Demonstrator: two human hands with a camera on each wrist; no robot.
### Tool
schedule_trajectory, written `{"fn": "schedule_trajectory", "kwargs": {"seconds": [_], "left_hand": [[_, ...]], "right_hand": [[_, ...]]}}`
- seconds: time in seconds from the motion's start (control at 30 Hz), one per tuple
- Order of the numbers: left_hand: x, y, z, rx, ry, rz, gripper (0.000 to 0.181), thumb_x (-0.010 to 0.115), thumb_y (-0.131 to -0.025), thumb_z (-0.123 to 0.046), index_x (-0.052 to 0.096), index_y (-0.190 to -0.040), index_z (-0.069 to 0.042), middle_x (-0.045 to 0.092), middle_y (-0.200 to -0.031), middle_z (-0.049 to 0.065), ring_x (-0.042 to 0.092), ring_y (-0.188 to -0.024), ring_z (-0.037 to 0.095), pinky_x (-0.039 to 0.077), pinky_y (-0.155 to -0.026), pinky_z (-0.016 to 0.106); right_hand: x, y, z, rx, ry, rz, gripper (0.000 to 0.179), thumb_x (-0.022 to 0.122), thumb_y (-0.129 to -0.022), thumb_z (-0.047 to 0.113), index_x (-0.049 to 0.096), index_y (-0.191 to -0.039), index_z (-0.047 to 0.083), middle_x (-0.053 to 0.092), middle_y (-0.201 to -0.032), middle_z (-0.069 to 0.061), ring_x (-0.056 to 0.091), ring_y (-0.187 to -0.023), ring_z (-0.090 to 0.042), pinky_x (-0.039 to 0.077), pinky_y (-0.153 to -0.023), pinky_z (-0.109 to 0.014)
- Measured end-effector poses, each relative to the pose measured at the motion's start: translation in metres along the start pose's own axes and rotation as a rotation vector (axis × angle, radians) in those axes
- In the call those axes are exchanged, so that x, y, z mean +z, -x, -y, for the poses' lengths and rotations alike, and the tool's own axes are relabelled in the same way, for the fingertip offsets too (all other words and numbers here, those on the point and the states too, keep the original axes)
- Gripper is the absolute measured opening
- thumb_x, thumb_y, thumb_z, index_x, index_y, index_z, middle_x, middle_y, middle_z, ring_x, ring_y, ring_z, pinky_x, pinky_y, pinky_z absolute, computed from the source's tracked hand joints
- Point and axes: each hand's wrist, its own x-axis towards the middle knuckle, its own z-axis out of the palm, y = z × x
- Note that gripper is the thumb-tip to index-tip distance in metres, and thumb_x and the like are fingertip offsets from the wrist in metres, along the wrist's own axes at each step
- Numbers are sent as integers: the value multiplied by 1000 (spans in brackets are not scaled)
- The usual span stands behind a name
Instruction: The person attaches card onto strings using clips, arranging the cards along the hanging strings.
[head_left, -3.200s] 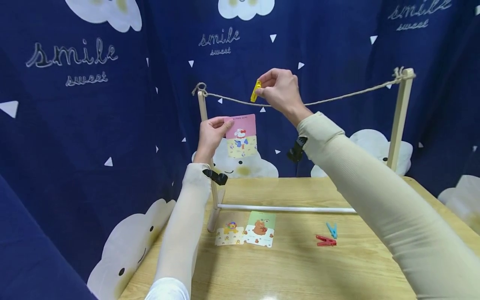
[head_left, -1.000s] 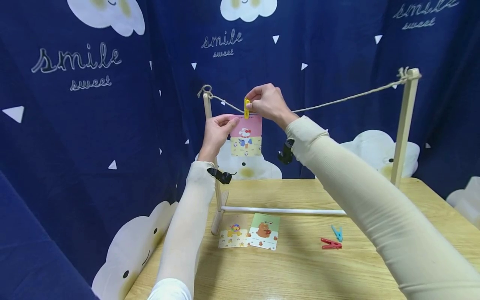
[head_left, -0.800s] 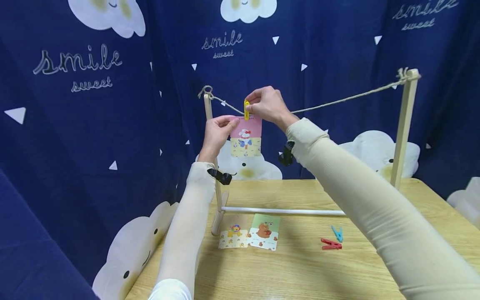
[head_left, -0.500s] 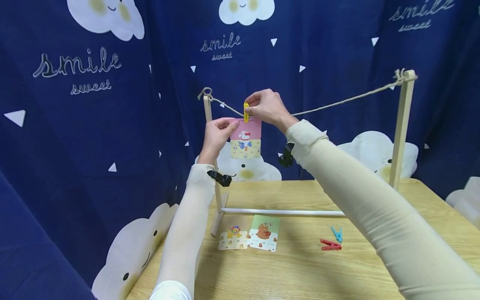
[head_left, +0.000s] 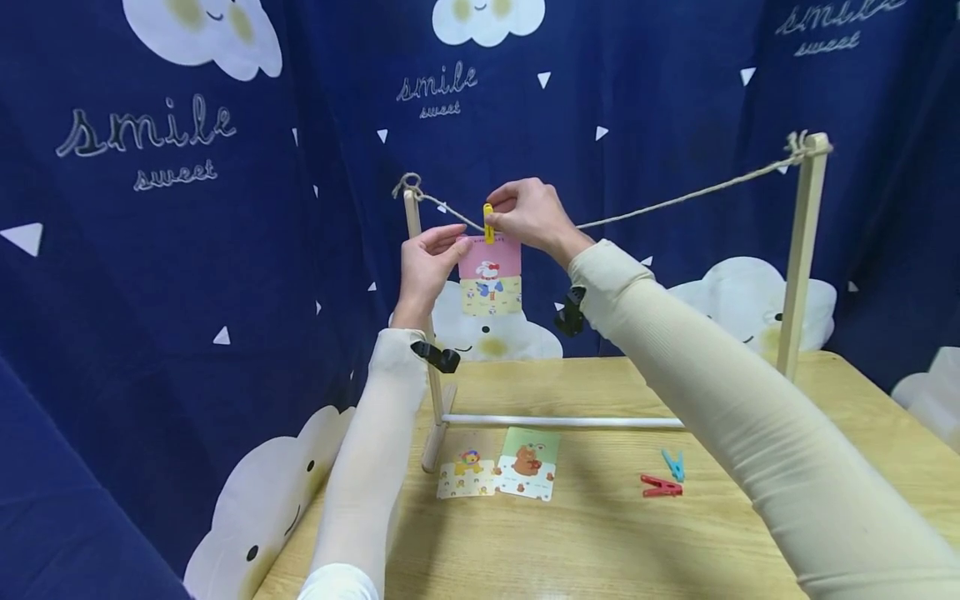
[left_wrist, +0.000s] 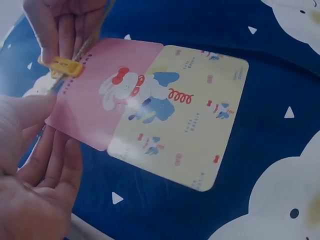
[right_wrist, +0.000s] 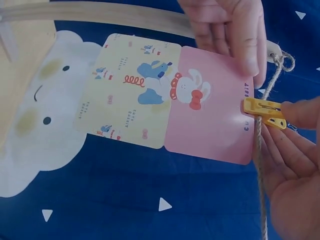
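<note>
A pink and yellow rabbit card [head_left: 490, 287] hangs from the twine line [head_left: 675, 200]. My left hand [head_left: 427, 268] holds its upper left corner between thumb and fingers, which stand a little further apart now. A yellow clothespin [head_left: 489, 223] sits upright over the twine and the card's top edge. My right hand [head_left: 531, 218] pinches the clothespin's upper end. In the right wrist view, the clothespin [right_wrist: 262, 111] has its tip over the pink edge of the card [right_wrist: 210, 107] and the twine runs through it.
A wooden post [head_left: 804, 250] carries the twine at right, another post [head_left: 414, 215] at left. A white rod [head_left: 562, 421] joins their bases. On the table [head_left: 585, 533] lie a lion card [head_left: 467, 467], a bear card [head_left: 527, 467], a red clothespin [head_left: 662, 486] and a blue clothespin [head_left: 675, 465].
The yellow clothespin has come down from above the twine onto the card's top edge. The card has risen to the twine. Lately, the left index finger has lifted slightly from the thumb.
</note>
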Motion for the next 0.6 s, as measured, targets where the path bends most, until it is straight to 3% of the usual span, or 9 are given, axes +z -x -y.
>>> {"fn": "schedule_trajectory", "kwargs": {"seconds": [0.23,0.4,0.6], "left_hand": [[2,5,-9,98,-18,-57,25,80,-91,-8,78,-114,-2,76,-114,19,73,-92,10,58,-86,24],[3,12,-25,125,-27,-24,25,78,-92,-4,76,-115,5,75,-112,23,74,-92,15,57,-83,21],[5,29,-58,124,-43,24,24,75,-92,2,73,-115,11,75,-109,24,74,-94,24,56,-82,19]], "right_hand": [[-7,7,-6,-4,16,-30,47,72,-97,36,66,-137,13,73,-128,-5,69,-116,-18,55,-99,-33],[-17,16,-4,-40,-5,-81,47,70,-98,38,65,-138,14,71,-131,-2,68,-118,-14,53,-101,-29],[-29,32,4,-134,17,-124,41,69,-98,35,68,-134,14,73,-127,-1,70,-112,-10,54,-98,-25]]}}
